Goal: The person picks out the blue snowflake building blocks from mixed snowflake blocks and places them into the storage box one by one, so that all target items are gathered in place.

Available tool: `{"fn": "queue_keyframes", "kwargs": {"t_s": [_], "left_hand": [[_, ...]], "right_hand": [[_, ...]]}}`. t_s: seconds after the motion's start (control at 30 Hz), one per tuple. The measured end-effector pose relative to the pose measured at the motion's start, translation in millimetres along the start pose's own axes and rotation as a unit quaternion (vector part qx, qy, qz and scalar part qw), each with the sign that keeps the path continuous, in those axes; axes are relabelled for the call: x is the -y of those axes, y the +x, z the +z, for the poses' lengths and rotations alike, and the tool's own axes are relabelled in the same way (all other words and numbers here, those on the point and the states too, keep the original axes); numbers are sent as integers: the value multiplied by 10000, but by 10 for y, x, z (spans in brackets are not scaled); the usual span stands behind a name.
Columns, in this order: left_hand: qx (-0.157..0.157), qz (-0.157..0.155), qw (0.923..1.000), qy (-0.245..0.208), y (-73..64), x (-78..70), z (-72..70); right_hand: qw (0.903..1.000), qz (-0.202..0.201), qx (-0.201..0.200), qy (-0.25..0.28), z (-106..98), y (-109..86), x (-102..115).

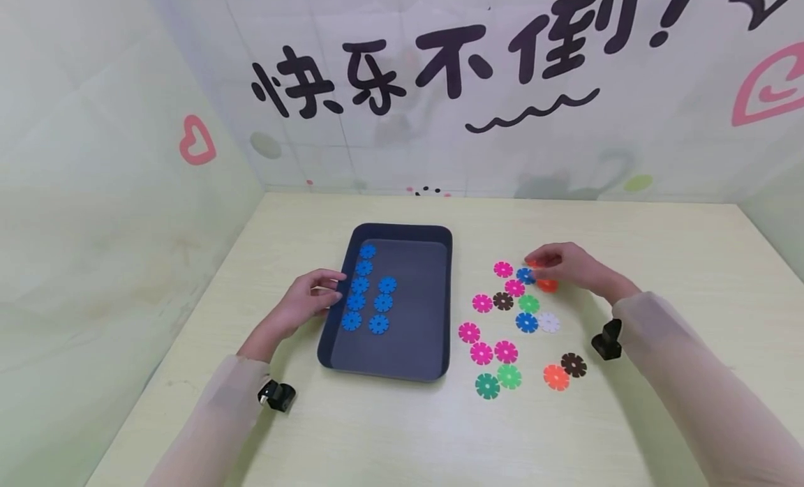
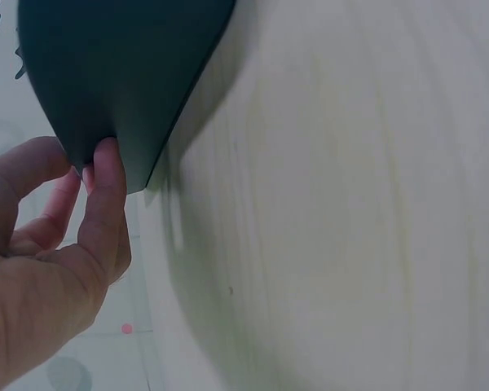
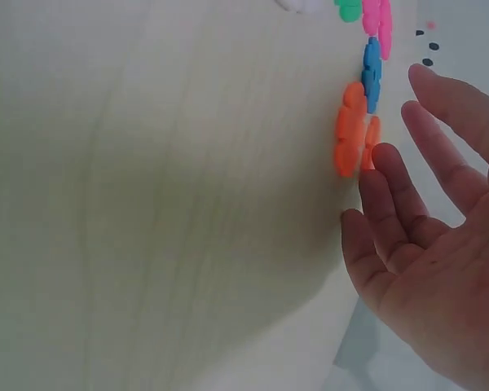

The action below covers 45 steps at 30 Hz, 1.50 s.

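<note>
My left hand [image 1: 306, 303] holds the left side of a dark grey tray [image 1: 402, 358], its fingertips on both sides of the wall in the left wrist view. Inside the tray, several blue notched discs [image 1: 383, 303] lie in two columns. Over on the right, my right hand [image 1: 565, 265] hovers with parted, bent fingers around a blue disc [image 1: 525, 275] at the back of a loose group. Orange discs [image 1: 548, 286] lie beneath that hand, partly covered by it. The right wrist view shows nothing held, with the fingertips close to an orange disc [image 3: 349, 134].
Right of the tray lie several pink discs [image 1: 481, 353], another blue disc [image 1: 526, 323], a white disc [image 1: 549, 323], green discs [image 1: 509, 376] and dark brown discs [image 1: 574, 365]. A lone orange disc [image 1: 555, 377] is nearer the front. A printed wall [image 1: 402, 152] stands behind the table.
</note>
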<state>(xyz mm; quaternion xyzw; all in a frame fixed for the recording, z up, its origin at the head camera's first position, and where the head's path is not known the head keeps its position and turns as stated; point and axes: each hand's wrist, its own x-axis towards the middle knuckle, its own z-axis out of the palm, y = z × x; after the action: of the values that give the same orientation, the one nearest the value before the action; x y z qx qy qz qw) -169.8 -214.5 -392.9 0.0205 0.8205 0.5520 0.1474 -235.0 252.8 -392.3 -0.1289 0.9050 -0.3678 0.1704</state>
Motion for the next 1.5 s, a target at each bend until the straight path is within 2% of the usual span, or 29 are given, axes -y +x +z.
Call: {"fn": "queue_keyframes", "kwargs": {"t_s": [0.2,0.57,0.8,0.97,1.27,1.5], "left_hand": [[1,22,10000,-18,-7,-19,1],[4,42,10000,-59,-13,-21,12],[79,350,9993,-72,-46,-20,-2],[27,95,9999,-55,-26,-13,5],[14,-11,10000,-91,-30,-30,2],[50,64,9999,-73,-22,-29,-2]], "right_hand": [[10000,64,-65,-23,47,-9,-14],[9988,-347,-330,-101,128,20,-58],[9981,-510,-269,-229,136,44,-93],[9972,-618,-298,-286,143,60,-109],[9980,-462,-315,-292,141,68,-88],[9987,-183,-345,-319,125,58,-23]]}}
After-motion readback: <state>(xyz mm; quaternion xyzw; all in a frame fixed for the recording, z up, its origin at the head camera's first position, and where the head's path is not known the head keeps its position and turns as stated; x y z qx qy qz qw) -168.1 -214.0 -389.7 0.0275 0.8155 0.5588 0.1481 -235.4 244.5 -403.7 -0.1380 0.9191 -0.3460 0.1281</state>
